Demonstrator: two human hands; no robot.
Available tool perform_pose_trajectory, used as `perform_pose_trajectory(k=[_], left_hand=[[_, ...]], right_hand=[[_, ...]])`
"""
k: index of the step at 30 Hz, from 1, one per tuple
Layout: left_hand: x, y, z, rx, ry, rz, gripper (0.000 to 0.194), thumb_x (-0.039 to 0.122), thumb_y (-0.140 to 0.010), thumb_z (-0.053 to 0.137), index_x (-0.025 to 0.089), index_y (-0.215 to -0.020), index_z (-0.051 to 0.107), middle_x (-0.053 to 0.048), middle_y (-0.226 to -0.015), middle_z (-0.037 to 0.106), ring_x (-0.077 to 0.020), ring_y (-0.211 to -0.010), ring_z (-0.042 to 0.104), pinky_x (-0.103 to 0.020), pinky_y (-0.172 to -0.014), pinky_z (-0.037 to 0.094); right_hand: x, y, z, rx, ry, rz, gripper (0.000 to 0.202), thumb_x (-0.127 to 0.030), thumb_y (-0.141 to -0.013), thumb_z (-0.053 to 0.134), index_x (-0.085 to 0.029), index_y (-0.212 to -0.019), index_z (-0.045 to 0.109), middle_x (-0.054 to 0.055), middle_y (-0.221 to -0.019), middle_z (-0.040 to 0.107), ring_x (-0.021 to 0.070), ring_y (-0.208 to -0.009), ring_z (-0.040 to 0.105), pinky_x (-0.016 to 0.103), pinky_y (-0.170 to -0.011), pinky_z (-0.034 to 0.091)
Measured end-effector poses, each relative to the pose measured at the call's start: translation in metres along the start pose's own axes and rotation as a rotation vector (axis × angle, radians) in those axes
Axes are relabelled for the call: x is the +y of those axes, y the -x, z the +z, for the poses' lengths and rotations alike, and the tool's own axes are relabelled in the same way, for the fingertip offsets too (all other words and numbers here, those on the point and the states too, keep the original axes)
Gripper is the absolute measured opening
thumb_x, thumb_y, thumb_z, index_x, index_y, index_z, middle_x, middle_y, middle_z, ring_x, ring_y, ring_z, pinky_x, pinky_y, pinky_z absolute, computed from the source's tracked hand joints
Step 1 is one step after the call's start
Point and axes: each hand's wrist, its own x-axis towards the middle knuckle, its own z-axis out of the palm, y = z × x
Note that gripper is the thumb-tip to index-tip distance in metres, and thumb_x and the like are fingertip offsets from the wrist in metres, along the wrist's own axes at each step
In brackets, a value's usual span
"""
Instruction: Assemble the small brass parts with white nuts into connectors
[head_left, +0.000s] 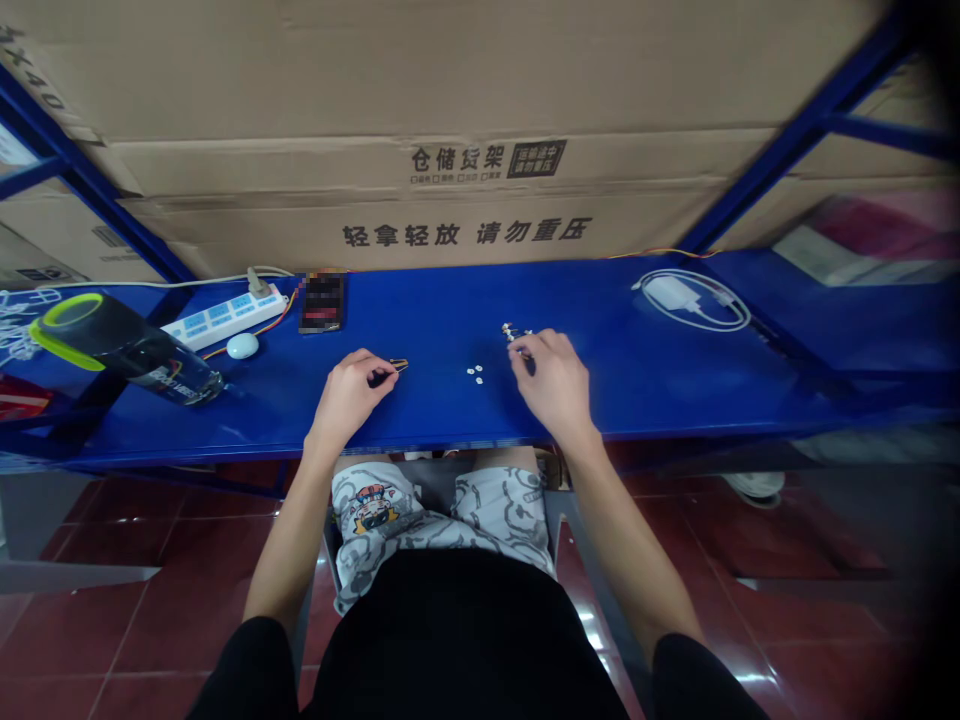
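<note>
At left, fingers (381, 365) pinch a slim object (400, 365); right fingers (535, 344) curl inward.

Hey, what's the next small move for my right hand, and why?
Perhaps a light pinch at the small pile: your right hand is right beside it, fingertips curled, while your left hand is occupied with a small piece. Whether the right fingertips hold anything isn't clear.

Two hands (350, 393) (553, 385), three white pieces (479, 380), one bottle (135, 345), one power strip (225, 318).
</note>
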Motion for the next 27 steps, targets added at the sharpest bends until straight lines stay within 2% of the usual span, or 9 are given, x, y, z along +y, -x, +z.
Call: perform_pose_trajectory(k=[3, 7, 10, 14, 17, 22, 27], left_hand=[[-0.001, 0.0, 0.002, 0.022, 0.004, -0.018, 0.006, 0.023, -0.09, 0.069, 0.022, -0.091, 0.075, -0.002, -0.091, 0.07, -0.0141, -0.071, 0.061, -0.029, -0.07, 0.053], [-0.002, -0.001, 0.005, 0.039, -0.013, -0.031, 0.006, 0.023, -0.09, 0.069, 0.022, -0.092, 0.074, -0.002, -0.088, 0.07, -0.013, -0.067, 0.059, -0.027, -0.066, 0.052], [-0.004, -0.002, 0.005, 0.05, -0.033, -0.042, 0.01, 0.024, -0.09, 0.07, 0.023, -0.099, 0.074, -0.001, -0.084, 0.067, -0.0124, -0.064, 0.056, -0.026, -0.064, 0.049], [0.0, -0.002, 0.003, 0.052, 0.002, -0.034, 0.012, 0.024, -0.09, 0.07, 0.023, -0.102, 0.074, 0.0, -0.085, 0.067, -0.0119, -0.063, 0.054, -0.026, -0.064, 0.048], [0.011, 0.0, 0.001, -0.018, 0.107, 0.039, 0.009, 0.028, -0.093, 0.069, 0.024, -0.099, 0.076, 0.0, -0.09, 0.07, -0.0121, -0.066, 0.055, -0.027, -0.069, 0.049], [0.032, 0.004, 0.007, -0.259, 0.198, 0.166, 0.013, 0.033, -0.096, 0.066, 0.025, -0.099, 0.076, -0.001, -0.095, 0.071, -0.0157, -0.083, 0.065, -0.029, -0.076, 0.049], [0.035, 0.004, 0.014, -0.271, 0.164, 0.142, 0.013, 0.03, -0.097, 0.064, 0.023, -0.096, 0.075, -0.001, -0.092, 0.069, -0.0152, -0.078, 0.064, -0.028, -0.071, 0.048]], right_hand=[[0.014, -0.001, 0.003, 0.002, 0.153, 0.016, 0.024, -0.026, -0.095, 0.052, -0.02, -0.104, 0.073, 0.013, -0.101, 0.063, 0.0296, -0.098, 0.057, 0.042, -0.076, 0.049], [0.021, -0.001, 0.009, -0.014, 0.151, 0.017, 0.023, -0.025, -0.095, 0.053, -0.02, -0.096, 0.076, 0.012, -0.097, 0.064, 0.0294, -0.096, 0.058, 0.043, -0.078, 0.049], [0.012, -0.001, 0.008, -0.042, 0.066, -0.027, 0.02, -0.026, -0.095, 0.056, -0.022, -0.09, 0.075, 0.01, -0.095, 0.065, 0.0286, -0.096, 0.059, 0.044, -0.083, 0.049], [-0.016, 0.006, 0.006, -0.142, -0.096, -0.167, 0.017, -0.025, -0.096, 0.057, -0.023, -0.093, 0.074, 0.007, -0.096, 0.069, 0.0261, -0.097, 0.062, 0.042, -0.089, 0.048], [-0.036, 0.013, 0.012, -0.241, -0.195, -0.245, 0.014, -0.025, -0.096, 0.059, -0.025, -0.096, 0.073, 0.006, -0.099, 0.072, 0.025, -0.097, 0.063, 0.04, -0.089, 0.048], [-0.05, 0.019, 0.024, -0.308, -0.353, -0.255, 0.011, -0.025, -0.096, 0.063, -0.026, -0.097, 0.074, 0.004, -0.099, 0.074, 0.0223, -0.095, 0.066, 0.041, -0.095, 0.047], [-0.05, 0.02, 0.025, -0.293, -0.382, -0.221, 0.012, -0.023, -0.094, 0.065, -0.025, -0.096, 0.077, 0.005, -0.098, 0.074, 0.022, -0.092, 0.067, 0.04, -0.092, 0.048]])
